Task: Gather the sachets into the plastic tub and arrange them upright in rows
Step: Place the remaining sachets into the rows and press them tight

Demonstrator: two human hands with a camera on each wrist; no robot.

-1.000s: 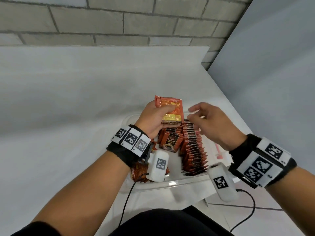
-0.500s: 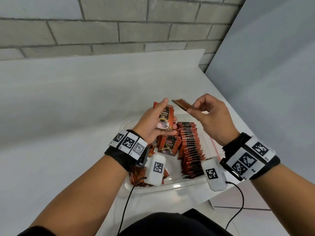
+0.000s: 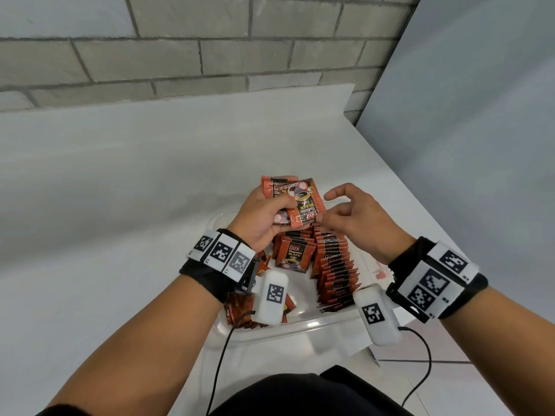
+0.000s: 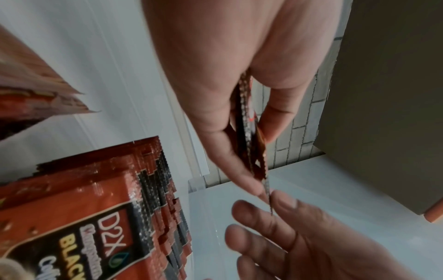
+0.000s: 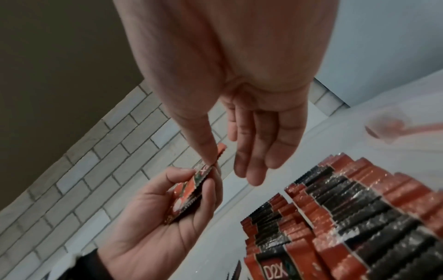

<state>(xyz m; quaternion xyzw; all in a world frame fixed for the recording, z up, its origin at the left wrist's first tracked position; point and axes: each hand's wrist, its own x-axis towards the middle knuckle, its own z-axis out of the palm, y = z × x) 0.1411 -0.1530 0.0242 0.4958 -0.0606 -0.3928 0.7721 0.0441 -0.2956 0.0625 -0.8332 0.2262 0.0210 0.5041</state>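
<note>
We held a small stack of orange-and-black foil coffee sachets point(image 3: 295, 202) in our left hand point(image 3: 264, 219), its grip closed with the thumb across their printed faces and the fingers behind, raised above the far end of the clear plastic tub point(image 3: 288, 330) on the white counter point(image 3: 120, 190). Our right hand point(image 3: 357, 222) met the stack at its lower corner, thumb and forefinger pinching the edge of one sachet while the other fingers point(image 5: 254, 151) stayed loosely extended. In the tub, a long row of sachets point(image 3: 336, 268) stood on edge along the right side, a shorter row point(image 3: 295, 255) faced us just left of it, and a few loose sachets point(image 3: 240, 310) lay under our left wrist.
</note>
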